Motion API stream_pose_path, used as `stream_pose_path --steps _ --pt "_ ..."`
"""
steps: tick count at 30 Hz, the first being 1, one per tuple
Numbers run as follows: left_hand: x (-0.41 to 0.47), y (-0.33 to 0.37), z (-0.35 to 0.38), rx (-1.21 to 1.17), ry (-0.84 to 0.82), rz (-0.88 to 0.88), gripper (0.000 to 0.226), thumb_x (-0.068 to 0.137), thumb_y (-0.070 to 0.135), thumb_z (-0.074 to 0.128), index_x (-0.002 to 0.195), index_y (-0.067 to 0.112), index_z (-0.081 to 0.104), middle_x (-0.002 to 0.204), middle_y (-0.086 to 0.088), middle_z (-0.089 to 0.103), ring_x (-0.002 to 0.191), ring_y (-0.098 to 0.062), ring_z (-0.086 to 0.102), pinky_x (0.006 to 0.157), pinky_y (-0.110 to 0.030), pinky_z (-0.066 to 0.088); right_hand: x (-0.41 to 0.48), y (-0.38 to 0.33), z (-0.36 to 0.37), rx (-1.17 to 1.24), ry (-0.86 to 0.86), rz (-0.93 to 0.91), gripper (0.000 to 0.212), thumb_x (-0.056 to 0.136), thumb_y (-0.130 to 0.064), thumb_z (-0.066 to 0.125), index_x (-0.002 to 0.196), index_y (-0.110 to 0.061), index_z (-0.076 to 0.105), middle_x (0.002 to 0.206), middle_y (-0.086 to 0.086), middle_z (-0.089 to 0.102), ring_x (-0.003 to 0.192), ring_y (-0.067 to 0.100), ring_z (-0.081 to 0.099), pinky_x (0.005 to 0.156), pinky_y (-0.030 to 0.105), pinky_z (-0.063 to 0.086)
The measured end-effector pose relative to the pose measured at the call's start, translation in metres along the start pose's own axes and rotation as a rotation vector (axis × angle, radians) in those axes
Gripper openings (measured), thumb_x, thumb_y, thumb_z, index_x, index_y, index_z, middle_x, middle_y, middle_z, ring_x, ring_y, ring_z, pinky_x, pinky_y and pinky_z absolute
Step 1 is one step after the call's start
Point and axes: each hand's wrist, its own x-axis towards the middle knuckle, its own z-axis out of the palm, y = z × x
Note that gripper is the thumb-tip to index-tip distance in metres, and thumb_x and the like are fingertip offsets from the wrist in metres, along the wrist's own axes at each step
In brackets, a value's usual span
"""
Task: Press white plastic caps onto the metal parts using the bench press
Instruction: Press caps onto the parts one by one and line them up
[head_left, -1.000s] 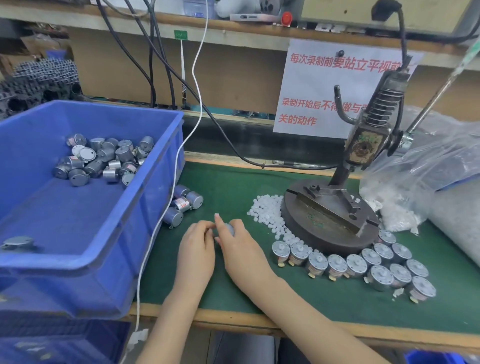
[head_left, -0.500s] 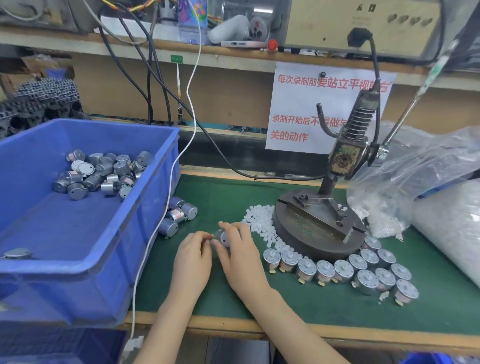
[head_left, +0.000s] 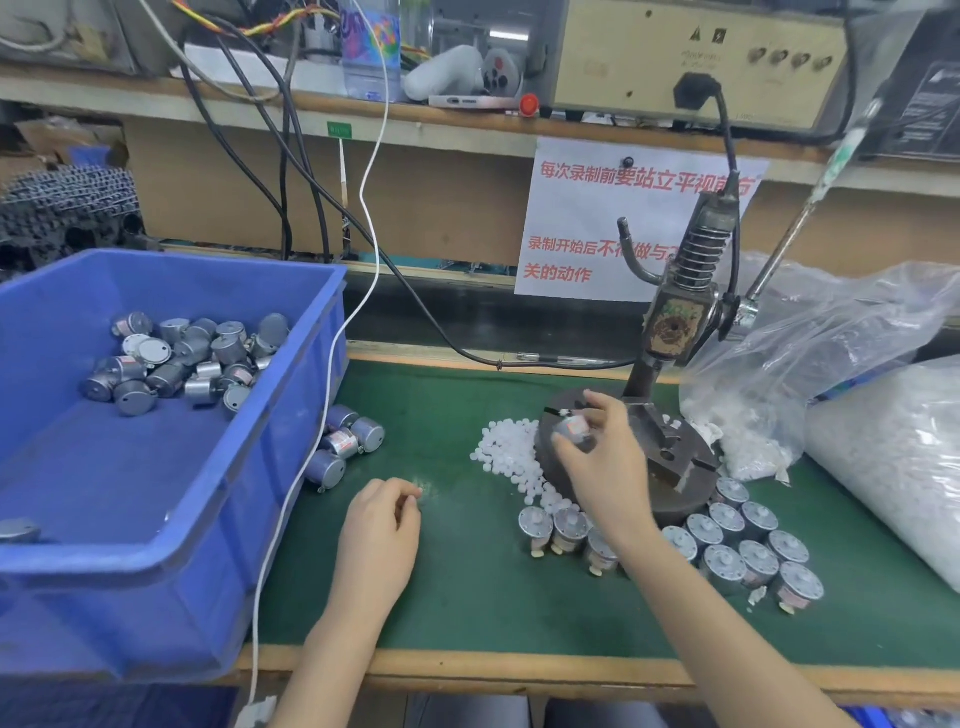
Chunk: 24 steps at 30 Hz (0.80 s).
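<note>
While your R hand (head_left: 602, 467) pinches one metal part (head_left: 571, 430) btwn thumb and fingertips, curled round its can-shaped body, it hangs just over the near-left edge of the press base (head_left: 675, 499). It isn't seated on the fixture yet. A white speck at the part's top may be a cap, but it's too blurred to say. Judging by looks, the part is a small steel can: stiff, light enough for a 2-finger hold, smooth-sided and prob. a bit slippery. Take it by the round wall, not the shaft end, and keep it square so the cap doesn't cock. The caps should be soft-ish plastic, near weightless and quick to roll or flick off. Straight behind the grip stands 1 bench press (head_left: 675, 322) w/ 1 lever (head_left: 789, 234) going up-right. Just left of the grip lies the cap pile (head_left: 506, 452), too many to count. Toward you from the grip, approx. 12 upright parts (head_left: 722, 566) curve round the base, and your forearm may hide more. Further left your L hand (head_left: 382, 525) rests on the green mat (head_left: 467, 597), fingers loosely curled. Can't tell if it pinches a cap. Beyond it lie 4 loose parts (head_left: 343, 444), then 1 blue bin (head_left: 156, 561) w/ a heap of approx. 20-plus (head_left: 176, 358). Right of the grip sit 2 plastic bags (head_left: 810, 353).
</note>
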Motion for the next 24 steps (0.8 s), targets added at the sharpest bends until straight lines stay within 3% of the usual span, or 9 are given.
stream_pose_path --steps 2,4,8,12,15,17,24 --pt "0.001 0.0 0.001 0.012 -0.008 0.007 0.014 0.088 0.001 0.052 0.091 0.005 0.065 0.084 0.001 0.052 0.08 -0.019 0.051 0.07 -0.022 0.034 0.01 0.012 -0.016 -0.106 0.023 0.015 0.042 0.086 -0.017 0.063 0.126 -0.017 0.051 0.119 -0.005 0.053 0.109 0.009 0.051 0.089 0.02 0.036" --pt "0.004 0.001 0.001 0.025 -0.028 0.018 0.014 0.088 0.001 0.052 0.092 0.005 0.064 0.084 0.001 0.05 0.079 -0.02 0.05 0.07 -0.024 0.034 0.019 0.021 -0.028 -0.162 0.06 0.035 0.038 0.085 -0.017 0.064 0.121 -0.014 0.055 0.12 0.003 0.055 0.113 0.017 0.05 0.09 0.026 0.035" --pt "0.021 0.005 -0.005 0.113 0.001 0.07 0.014 0.085 -0.001 0.056 0.094 0.001 0.066 0.09 -0.011 0.056 0.088 -0.029 0.052 0.082 -0.036 0.041 0.029 0.029 -0.04 -0.173 0.132 0.052 0.029 0.083 -0.019 0.067 0.108 -0.014 0.055 0.103 -0.003 0.056 0.102 0.016 0.051 0.079 0.025 0.034" --pt "0.045 0.006 -0.012 0.256 0.08 0.099 0.017 0.083 -0.002 0.057 0.097 0.001 0.066 0.099 -0.016 0.058 0.095 -0.034 0.05 0.085 -0.042 0.039 0.031 0.032 -0.035 -0.233 0.152 -0.053 0.024 0.082 -0.018 0.069 0.102 -0.014 0.057 0.096 -0.005 0.054 0.092 0.014 0.05 0.076 0.023 0.034" --pt "0.054 0.005 -0.011 0.247 0.076 0.119 0.018 0.084 0.001 0.057 0.099 0.004 0.066 0.099 -0.012 0.057 0.096 -0.029 0.05 0.085 -0.037 0.038 0.036 0.034 -0.035 -0.253 0.2 -0.017 0.027 0.081 -0.019 0.07 0.104 -0.009 0.059 0.099 0.003 0.06 0.1 0.023 0.051 0.085 0.033 0.04" --pt "0.054 0.003 -0.005 0.194 0.031 0.171 0.016 0.085 0.002 0.057 0.098 0.004 0.067 0.097 -0.01 0.058 0.097 -0.027 0.051 0.085 -0.033 0.036 0.041 0.037 -0.038 -0.298 0.229 0.029 0.029 0.082 -0.024 0.07 0.105 -0.01 0.06 0.1 0.005 0.062 0.106 0.028 0.047 0.09 0.039 0.036" --pt "0.051 0.014 0.036 0.114 -0.215 0.309 0.02 0.088 0.022 0.06 0.107 0.016 0.066 0.095 0.005 0.055 0.095 -0.014 0.046 0.082 -0.018 0.033 0.049 0.049 -0.04 -0.524 0.19 0.028 0.041 0.08 -0.037 0.07 0.11 -0.012 0.06 0.112 0.01 0.057 0.111 0.031 0.044 0.094 0.041 0.03"
